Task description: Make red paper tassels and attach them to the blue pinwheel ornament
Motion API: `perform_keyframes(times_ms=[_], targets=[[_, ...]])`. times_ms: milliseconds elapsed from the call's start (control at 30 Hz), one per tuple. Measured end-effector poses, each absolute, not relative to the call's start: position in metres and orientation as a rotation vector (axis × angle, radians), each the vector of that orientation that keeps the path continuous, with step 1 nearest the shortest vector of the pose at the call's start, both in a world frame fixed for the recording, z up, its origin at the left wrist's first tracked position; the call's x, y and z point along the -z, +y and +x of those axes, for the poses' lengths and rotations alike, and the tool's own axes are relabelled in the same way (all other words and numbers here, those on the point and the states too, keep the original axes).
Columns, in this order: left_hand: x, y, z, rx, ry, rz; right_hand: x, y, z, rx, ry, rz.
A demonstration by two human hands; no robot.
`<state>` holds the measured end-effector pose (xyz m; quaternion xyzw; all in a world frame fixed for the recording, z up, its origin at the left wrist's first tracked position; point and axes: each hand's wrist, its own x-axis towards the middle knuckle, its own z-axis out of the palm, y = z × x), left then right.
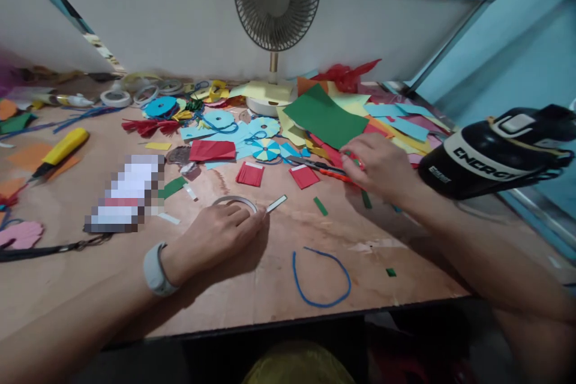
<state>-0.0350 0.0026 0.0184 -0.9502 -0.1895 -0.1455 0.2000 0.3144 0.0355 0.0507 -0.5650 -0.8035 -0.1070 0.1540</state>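
My left hand (225, 231) is closed, fingertips pinching a narrow strip (276, 203) with a pale face and dark edges. A roll of tape (236, 199) lies by the same hand, its near side hidden behind the fingers. My right hand (375, 165) is curled around the orange handles of a pair of scissors (321, 168), whose blades point left. Two folded red paper pieces (250, 174) with white strips along the top lie between the hands. Closer to me are a small green strip (320, 206) and a curved blue cord (321, 305).
A fan (276, 0) stands at the back among coloured papers, with a green sheet (326, 117) on top. A black bottle (490, 156) is at the right. On the left are a phone (128, 192), blurred out, and a yellow-handled tool (63, 150).
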Motion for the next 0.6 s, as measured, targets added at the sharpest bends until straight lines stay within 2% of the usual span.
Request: perform_keyframes(times_ms=[67, 167, 333, 467, 600], targets=[[-0.018, 0.004, -0.035, 0.397, -0.519, -2.663, -0.060, 0.047, 0.340, 0.253, -2.246, -2.076], [-0.019, 0.005, -0.036, 0.401, -0.502, -2.671, -0.062, 0.064, 0.375, 0.097, -2.191, -2.388], [-0.019, 0.006, -0.036, 0.427, -0.532, -2.668, -0.040, 0.085, 0.404, -0.181, -2.138, -2.556], [-0.019, 0.007, -0.036, 0.454, -0.549, -2.682, -0.041, 0.084, 0.402, -0.121, -2.066, -2.602], [-0.019, 0.007, -0.037, 0.517, -0.570, -2.703, -0.062, 0.072, 0.391, 0.172, -1.942, -2.688]])
